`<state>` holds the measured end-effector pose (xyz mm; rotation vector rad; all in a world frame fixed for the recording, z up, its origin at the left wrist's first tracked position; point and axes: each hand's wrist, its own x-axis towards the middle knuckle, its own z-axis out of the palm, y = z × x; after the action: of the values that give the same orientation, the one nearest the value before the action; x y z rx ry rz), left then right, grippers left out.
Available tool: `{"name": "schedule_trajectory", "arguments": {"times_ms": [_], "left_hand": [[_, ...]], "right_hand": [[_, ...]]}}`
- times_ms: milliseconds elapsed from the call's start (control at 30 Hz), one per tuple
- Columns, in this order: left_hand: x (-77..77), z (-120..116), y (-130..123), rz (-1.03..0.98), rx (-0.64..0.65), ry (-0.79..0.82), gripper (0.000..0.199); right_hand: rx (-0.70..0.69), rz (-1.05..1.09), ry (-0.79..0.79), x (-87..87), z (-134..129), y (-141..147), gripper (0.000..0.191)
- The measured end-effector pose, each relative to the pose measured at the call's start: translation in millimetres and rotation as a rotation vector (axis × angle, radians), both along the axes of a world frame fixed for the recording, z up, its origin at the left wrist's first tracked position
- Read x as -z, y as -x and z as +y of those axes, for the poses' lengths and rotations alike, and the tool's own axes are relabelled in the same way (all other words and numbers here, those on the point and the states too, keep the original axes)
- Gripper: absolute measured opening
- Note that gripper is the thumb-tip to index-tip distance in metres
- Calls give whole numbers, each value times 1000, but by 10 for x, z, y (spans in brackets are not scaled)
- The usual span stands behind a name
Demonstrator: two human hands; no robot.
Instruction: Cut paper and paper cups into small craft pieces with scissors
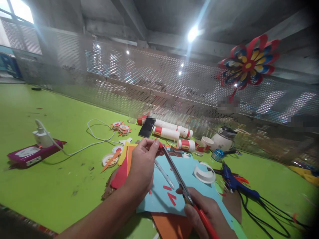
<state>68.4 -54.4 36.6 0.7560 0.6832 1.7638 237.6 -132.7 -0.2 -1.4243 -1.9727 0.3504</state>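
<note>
My left hand (144, 161) pinches a small red paper piece (159, 146) between thumb and fingers. Red-handled scissors (177, 173) are in my right hand (204, 209), their blades pointing up and away, with the tips at the red piece. Below both hands lies a light blue sheet (159, 202) with several small red paper strips (171, 198) on it. A clear pen (164, 174) rests on the sheet between my hands. Red, orange and yellow paper (121, 176) sticks out left of my left hand.
A blue glue gun (231, 177) with black cables lies right of the sheet, near a white paper ring (204, 173). Behind are paper cups (186, 145), a phone (147, 127) and a kettle (223, 138). A purple power strip (35, 156) sits at the left.
</note>
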Motion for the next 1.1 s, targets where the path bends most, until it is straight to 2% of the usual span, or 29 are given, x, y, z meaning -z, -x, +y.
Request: {"name": "schedule_trajectory", "arguments": {"times_ms": [233,467,633,900,1100], "left_hand": [[-2,-4,-3,-5,-1,5,16],[0,-18,-7,13,-23,1,15],[12,-16,-7,38,-43,-3,14],[6,-7,-8,-6,-30,14,15],[21,0,-7,-5,-28,7,16]], "right_hand": [[12,14,-5,54,21,-31,51],[-48,8,17,-36,0,34,49],[-14,9,19,-31,-16,44,47],[-106,92,58,-79,-36,134,47],[-105,37,35,-82,-5,97,42]]}}
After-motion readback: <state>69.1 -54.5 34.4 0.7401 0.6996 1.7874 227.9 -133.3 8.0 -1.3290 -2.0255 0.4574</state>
